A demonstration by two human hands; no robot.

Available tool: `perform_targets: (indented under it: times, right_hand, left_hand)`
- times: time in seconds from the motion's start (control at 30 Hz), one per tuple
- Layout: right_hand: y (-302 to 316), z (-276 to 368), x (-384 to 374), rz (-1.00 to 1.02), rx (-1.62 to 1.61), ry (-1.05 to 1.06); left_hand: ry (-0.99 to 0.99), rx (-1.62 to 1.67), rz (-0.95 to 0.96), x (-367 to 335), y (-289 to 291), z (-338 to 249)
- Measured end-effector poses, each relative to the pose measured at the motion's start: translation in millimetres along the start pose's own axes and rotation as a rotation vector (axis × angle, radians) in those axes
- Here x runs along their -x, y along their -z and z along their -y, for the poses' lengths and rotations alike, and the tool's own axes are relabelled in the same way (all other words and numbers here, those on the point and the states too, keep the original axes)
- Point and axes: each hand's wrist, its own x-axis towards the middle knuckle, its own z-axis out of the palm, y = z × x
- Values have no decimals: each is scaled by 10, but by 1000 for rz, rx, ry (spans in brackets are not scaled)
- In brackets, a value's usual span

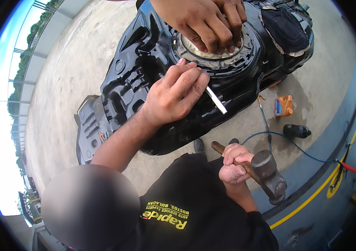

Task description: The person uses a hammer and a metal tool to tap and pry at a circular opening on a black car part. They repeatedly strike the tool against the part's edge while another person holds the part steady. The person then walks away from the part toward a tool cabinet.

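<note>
Your left fingers (185, 79) were clamped on a flat silver metal bar (217, 101), probably steadying it beside the notched black ring (241, 63) atop the glossy black moulded tank (242, 93). Your right fingers (230, 154) gripped a wooden-handled steel hammer (272, 179), apparently held clear. Grey concrete floor (71, 67) lay below; a pale panelled wall (39, 56) stood left, outdoors.

On the grey concrete floor (62, 104), 1 orange plastic jug (285, 106) sits near 1 dark, rounded bottle (296, 131) lying sideways. A thin blue hose (320, 160) curves beside them; green trees (15, 85) rise beyond a pale wall (26, 90).
</note>
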Motion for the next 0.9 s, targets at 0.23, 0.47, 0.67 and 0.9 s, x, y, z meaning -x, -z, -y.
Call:
perform_targets:
  times: [0.23,0.47,0.67,0.9]
  right_hand:
    - [-111,-31,-38,-164,-238,272]
    - [-103,-2,-73,-260,-292,178]
    - [-59,-104,0,-146,-77,41]
    - [24,-104,26,-222,-122,104]
  left_hand:
    - [4,15,-18,74,-16,4]
    - [-18,10,-77,11,-89,20]
    - [-26,-9,-78,20,-88,18]
    - [-38,3,-85,28,-124,2]
